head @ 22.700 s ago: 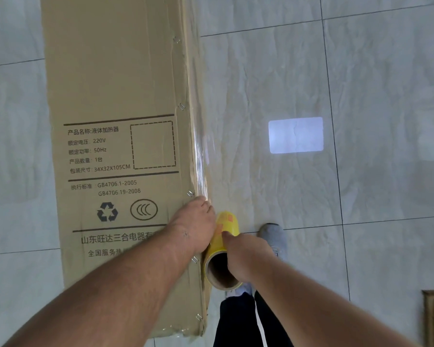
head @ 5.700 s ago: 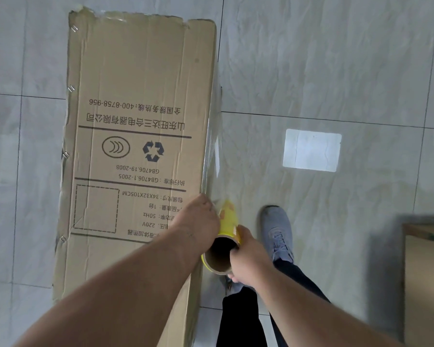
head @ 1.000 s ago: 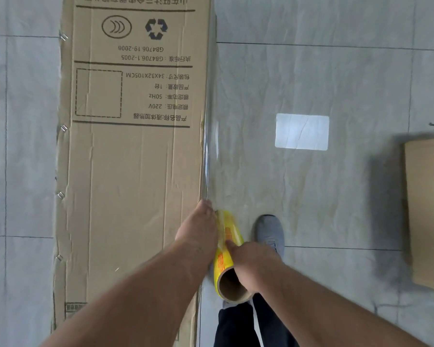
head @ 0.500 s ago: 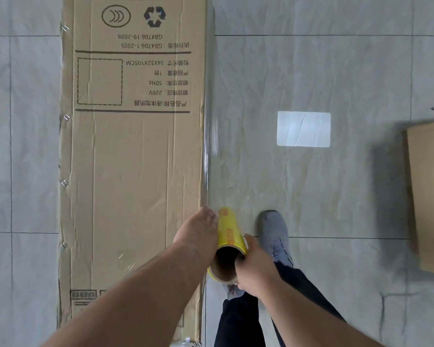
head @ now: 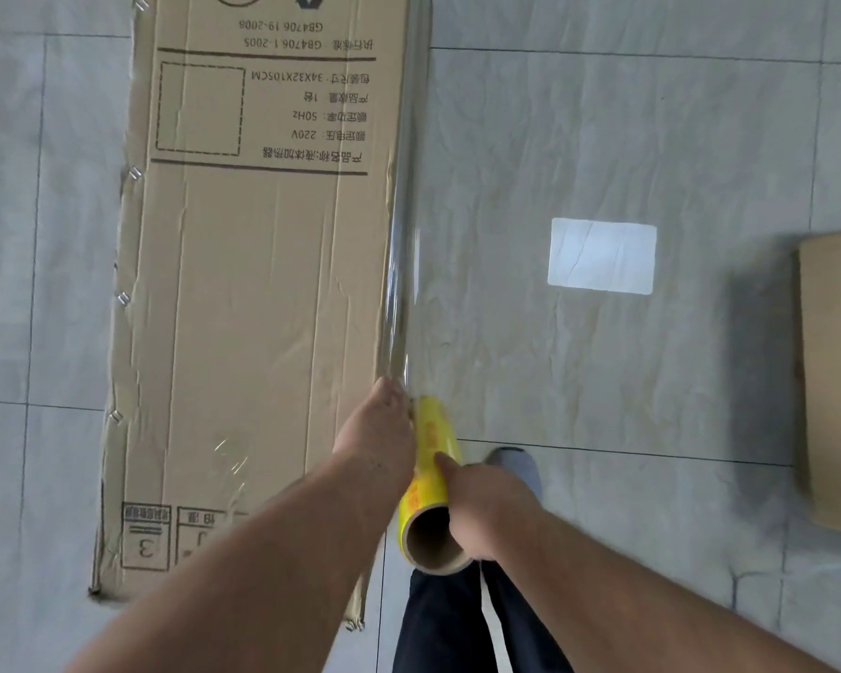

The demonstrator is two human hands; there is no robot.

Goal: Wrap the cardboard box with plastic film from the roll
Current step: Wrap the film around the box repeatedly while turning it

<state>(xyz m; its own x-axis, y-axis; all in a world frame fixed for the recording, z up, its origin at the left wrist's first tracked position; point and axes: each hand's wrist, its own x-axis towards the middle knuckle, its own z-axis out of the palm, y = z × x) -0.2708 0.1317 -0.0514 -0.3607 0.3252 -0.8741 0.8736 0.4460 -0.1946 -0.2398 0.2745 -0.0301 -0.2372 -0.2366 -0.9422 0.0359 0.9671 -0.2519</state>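
Holding the yellow-labelled roll of clear plastic film (head: 430, 483) on its brown cardboard core, I clamp my right hand (head: 486, 502) around its near end, forefinger laid along the label. My left hand (head: 377, 439) cups its other side; how those fingers lie I cannot tell. Over the last half second the roll's near end has swung down towards me and I have backed along the long, creased tan cardboard box (head: 263, 293), so the film now reaches nearer its near end. Beyond the roll, glossy wrinkled film (head: 404, 225) stretches along the box's right edge. Farther right lies pale marbled floor tile (head: 603, 114).
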